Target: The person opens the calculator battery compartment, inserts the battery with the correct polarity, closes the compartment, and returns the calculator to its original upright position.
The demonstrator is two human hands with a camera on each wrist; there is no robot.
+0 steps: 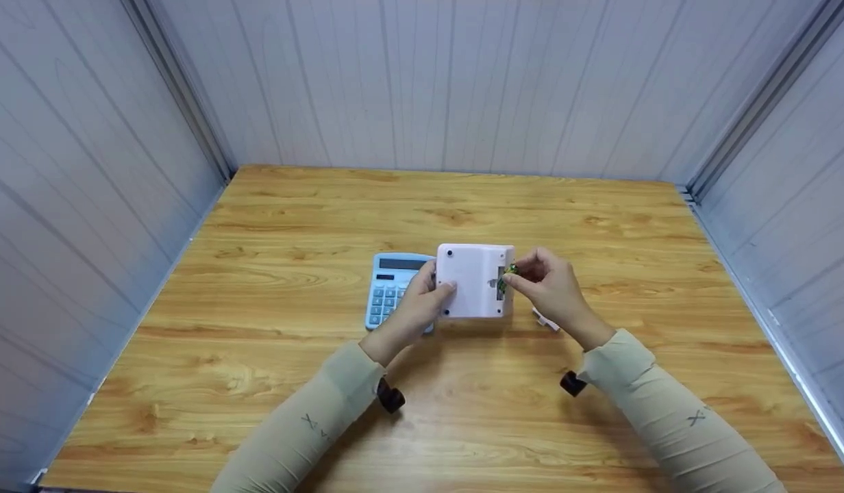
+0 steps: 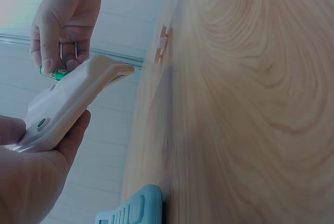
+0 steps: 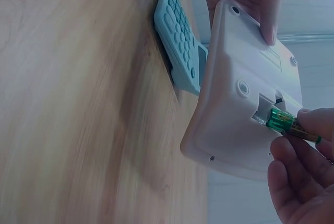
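Note:
My left hand (image 1: 422, 301) grips a pale pink calculator (image 1: 470, 274) by its left side, thumb on the back. The calculator is raised off the table with its back up, and its keys are hidden. Its battery compartment (image 3: 265, 110) is uncovered. Between thumb and fingers my right hand (image 1: 553, 291) pinches a green battery (image 3: 282, 121), one end at the compartment's opening. A small pale cover (image 1: 547, 320) lies on the table below the right hand. Beside the left hand lies a light blue calculator (image 1: 388, 294), face up and partly covered by that hand.
The wood-grain table (image 1: 312, 219) spreads around both hands. Pale panel walls (image 1: 422, 82) stand at its back and both sides. Black wrist cameras (image 1: 391, 397) stick out from under the sleeves.

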